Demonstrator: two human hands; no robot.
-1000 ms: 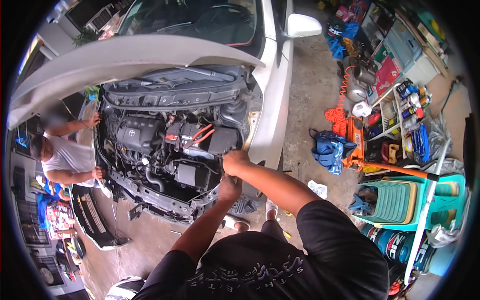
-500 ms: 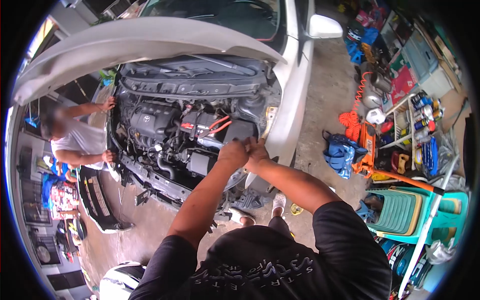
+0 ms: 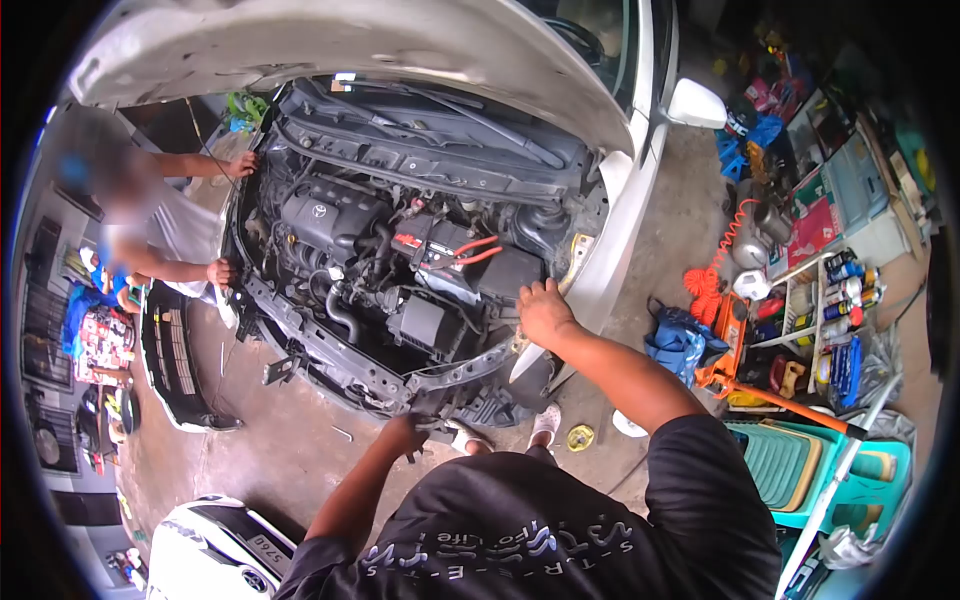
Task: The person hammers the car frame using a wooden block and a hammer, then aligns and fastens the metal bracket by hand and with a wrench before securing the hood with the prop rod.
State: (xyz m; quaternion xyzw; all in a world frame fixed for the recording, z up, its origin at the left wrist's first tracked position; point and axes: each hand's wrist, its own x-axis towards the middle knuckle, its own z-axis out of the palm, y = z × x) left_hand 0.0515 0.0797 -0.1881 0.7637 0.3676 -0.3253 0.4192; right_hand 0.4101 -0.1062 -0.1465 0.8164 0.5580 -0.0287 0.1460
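Note:
My right hand (image 3: 546, 314) is at the front corner of the white fender (image 3: 606, 265), its fingers curled over the edge beside the black box behind the headlight opening. Lower and to the left, my left hand (image 3: 403, 437) is beside a dark part low at the car's front; its fingers are dark and blurred, and whether they hold anything is unclear. Under the raised hood (image 3: 350, 45) the engine (image 3: 335, 215) is exposed. On the battery (image 3: 440, 255) lie red-handled pliers (image 3: 478, 250).
A person (image 3: 170, 225) in a light shirt has both hands on the car's far front side. A detached black grille (image 3: 172, 345) lies on the floor. An orange jack (image 3: 735, 350), teal stools (image 3: 860, 460) and a bottle rack (image 3: 810, 310) stand right; a white car (image 3: 215, 550) is behind.
My hands were together at the fender corner; my left hand has moved down and left, away from my right. The view has shifted, bringing the white car's front further into sight.

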